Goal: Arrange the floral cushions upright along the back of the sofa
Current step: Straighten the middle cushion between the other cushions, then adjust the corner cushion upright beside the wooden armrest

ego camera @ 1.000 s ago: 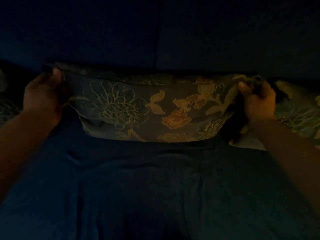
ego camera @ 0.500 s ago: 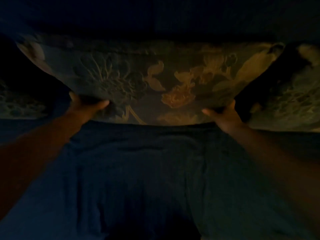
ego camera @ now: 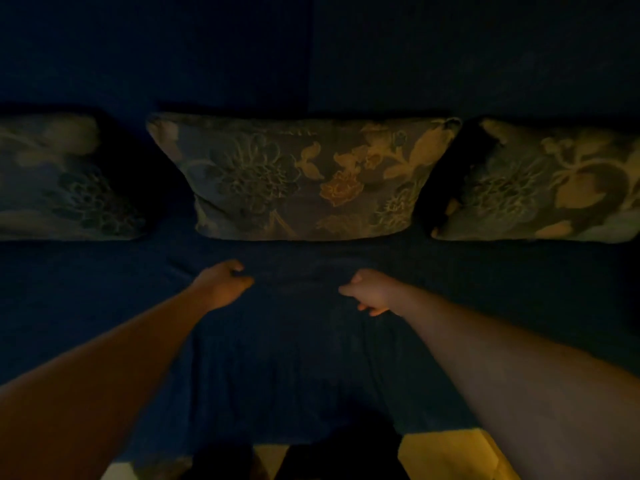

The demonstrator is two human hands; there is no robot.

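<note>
Both hands have been withdrawn from the middle cushion [ego camera: 304, 178], which is now propped upright against the sofa back [ego camera: 311, 53]. Left hand [ego camera: 221, 285] and right hand [ego camera: 372, 292] are held over the seat [ego camera: 294, 358], fingers loosely curled, gripping nothing. Left cushion [ego camera: 65, 181] and right cushion [ego camera: 540, 181] are set alongside.

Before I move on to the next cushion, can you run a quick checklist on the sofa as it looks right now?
1. Middle cushion upright against the sofa back: ok.
2. Left hand off the cushion: ok, over the seat.
3. Right hand off the cushion: ok.
4. Left cushion upright: cannot tell, dim and cut off by the frame.
5. Right cushion upright: ok, though leaning slightly.
6. Gaps between cushions even: not ok, the left gap looks wider.
</note>
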